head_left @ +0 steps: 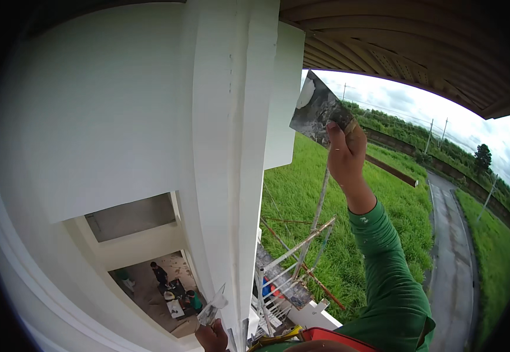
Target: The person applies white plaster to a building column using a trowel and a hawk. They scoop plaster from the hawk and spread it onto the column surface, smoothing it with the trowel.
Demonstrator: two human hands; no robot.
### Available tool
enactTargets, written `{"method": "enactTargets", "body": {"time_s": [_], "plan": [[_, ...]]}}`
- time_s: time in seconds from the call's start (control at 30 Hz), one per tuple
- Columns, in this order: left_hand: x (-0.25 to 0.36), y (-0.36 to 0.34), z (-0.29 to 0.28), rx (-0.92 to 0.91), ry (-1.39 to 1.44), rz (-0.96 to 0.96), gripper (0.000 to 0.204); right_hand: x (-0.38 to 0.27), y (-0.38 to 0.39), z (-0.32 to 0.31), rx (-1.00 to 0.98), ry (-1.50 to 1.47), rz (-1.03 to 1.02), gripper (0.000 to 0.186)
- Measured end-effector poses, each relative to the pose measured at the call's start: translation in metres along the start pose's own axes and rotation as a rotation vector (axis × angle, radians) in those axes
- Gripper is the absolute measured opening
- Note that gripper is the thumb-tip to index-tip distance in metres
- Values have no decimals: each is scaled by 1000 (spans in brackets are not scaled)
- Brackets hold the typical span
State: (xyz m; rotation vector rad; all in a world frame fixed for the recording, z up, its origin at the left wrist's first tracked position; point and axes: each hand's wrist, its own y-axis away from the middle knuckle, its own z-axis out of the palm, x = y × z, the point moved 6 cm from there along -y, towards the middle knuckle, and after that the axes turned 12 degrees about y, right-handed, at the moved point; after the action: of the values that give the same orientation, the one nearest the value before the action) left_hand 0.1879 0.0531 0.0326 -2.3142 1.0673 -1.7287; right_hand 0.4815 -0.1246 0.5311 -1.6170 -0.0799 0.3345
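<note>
My right hand (pixel 347 154) is raised at the end of a green-sleeved arm, thumb and fingers clamped on the lower corner of a flat grey metal plate (pixel 316 108). Dried smears cover the plate, and a white dab of putty (pixel 306 94) sits near its upper left edge. Low in the picture, my left hand (pixel 211 337) is closed around a putty knife (pixel 212 307) whose blade carries white putty. The knife is close to the white corner column (pixel 222 146), which has a rough vertical strip and small dark marks; I cannot tell whether they touch.
Scaffold poles (pixel 313 234) stand outside, right of the column, above a white railing (pixel 275 314). A brown ribbed eave (pixel 384 35) hangs overhead. Far below, through an opening, several people (pixel 160 274) are around a dark table. Grass (pixel 384 205) and a road (pixel 451 234) lie beyond.
</note>
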Motion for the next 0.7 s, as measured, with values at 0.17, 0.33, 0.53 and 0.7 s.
{"method": "enactTargets", "body": {"time_s": [0.17,0.33,0.53,0.7], "plan": [[2,10,16,-49,8,-220,42,-45,-168,20,277,985,-815,34],[-4,19,20,246,-6,114,29,-31,-230,66,207,918,-781,43],[-6,17,17,175,67,37,36,-17,-244,81,283,961,-766,47],[-24,20,20,135,26,76,32,-16,-245,90,330,1032,-794,45]]}}
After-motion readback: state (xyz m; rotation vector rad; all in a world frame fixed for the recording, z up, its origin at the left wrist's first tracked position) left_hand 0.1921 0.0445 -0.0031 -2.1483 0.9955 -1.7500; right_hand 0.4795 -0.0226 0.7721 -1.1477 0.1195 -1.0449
